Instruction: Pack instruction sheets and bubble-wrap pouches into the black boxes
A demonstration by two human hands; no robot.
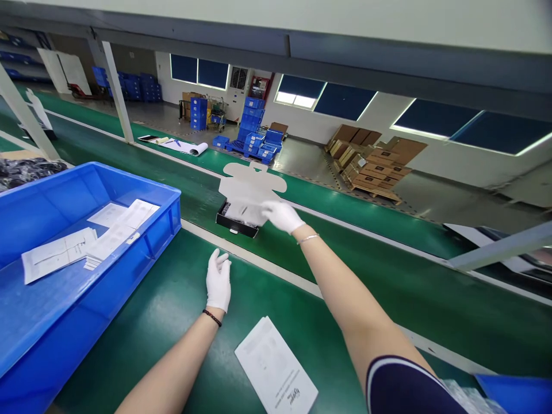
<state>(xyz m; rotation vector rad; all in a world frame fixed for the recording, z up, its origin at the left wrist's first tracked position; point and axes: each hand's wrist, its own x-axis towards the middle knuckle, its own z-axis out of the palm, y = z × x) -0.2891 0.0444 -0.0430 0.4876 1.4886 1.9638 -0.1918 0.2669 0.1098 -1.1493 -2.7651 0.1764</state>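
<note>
A person in thin white gloves works over a black-based cardboard box with a raised white lid [246, 192], which sits open on a dark green conveyor belt [388, 276]. The right hand [282, 217] is at the box's right side; whether its fingers grip the white card there or only touch it cannot be told. The left hand [218, 282], loosely curled and holding nothing, is in front of the box, over a glossy green worktop [172, 287]. Left of the box, a blue plastic bin [125, 282] holds white printed booklets [60, 253]. Beyond the box, blue plastic crates [250, 123] rise from a grey floor; beyond and to its right, brown cardboard cartons [379, 167] are stacked below dark blue window blinds [345, 102]. A white printed booklet [276, 365] lies nearer than the box, its bold slanted wordmark too blurred to read surely; the cartons' dark labels are too small.
</note>
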